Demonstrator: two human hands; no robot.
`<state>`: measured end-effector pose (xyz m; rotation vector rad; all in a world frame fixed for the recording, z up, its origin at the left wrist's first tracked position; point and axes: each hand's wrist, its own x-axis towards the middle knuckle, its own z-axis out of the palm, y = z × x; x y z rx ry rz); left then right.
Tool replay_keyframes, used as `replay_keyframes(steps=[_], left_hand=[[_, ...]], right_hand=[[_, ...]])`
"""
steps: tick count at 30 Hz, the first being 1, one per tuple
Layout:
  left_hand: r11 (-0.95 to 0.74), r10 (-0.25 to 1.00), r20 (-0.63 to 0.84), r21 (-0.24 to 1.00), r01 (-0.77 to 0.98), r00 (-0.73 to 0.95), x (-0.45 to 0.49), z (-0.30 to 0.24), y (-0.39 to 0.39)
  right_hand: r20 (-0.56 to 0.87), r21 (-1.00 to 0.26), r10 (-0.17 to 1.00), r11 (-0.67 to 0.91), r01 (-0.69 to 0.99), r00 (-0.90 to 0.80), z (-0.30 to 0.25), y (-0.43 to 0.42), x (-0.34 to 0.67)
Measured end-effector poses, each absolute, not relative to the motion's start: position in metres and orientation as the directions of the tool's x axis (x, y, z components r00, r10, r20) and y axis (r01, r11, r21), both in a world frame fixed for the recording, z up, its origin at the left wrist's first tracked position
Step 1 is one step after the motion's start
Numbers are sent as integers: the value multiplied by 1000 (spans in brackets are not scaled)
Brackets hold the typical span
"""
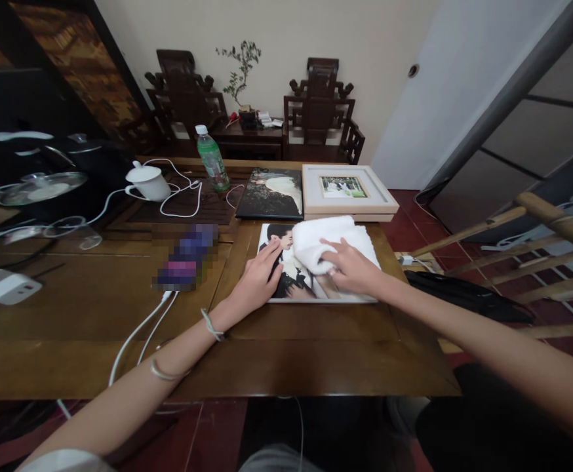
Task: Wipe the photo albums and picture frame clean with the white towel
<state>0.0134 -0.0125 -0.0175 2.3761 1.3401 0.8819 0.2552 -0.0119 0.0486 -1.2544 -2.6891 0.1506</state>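
Note:
A glossy photo panel (pixel 286 288) lies flat on the wooden table (pixel 119 308) in front of me. My left hand (pixel 257 278) rests flat on its left edge, fingers stretched out, holding it down. My right hand (pixel 353 269) presses a folded white cloth (pixel 326 242) onto the panel's upper right part, fingers curled over the cloth.
Behind the panel lie a dark photo album (pixel 271 193) and a white framed picture (pixel 348 190). A green bottle (pixel 212 160), a white teapot (pixel 147 181) and white cables (pixel 183 196) sit further left. A white charger (pixel 14 286) lies at the left edge. Two carved chairs stand behind.

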Motion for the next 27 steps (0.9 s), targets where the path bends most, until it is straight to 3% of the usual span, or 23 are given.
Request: replay_keyframes(steps=[10,15,27], left_hand=[[-520,853,347,523,675,389,13,-14,-14],[-537,843,370,521,664,391,12,-20,-11],[-504,863,343,532,680,371,15,-13,-15]], right_hand=[[161,-163,779,627,762,-606,53,32,238],[124,-158,789,615,773,-602,43,-6,237],[45,-301,719,672,677,-693,47,-122,242]])
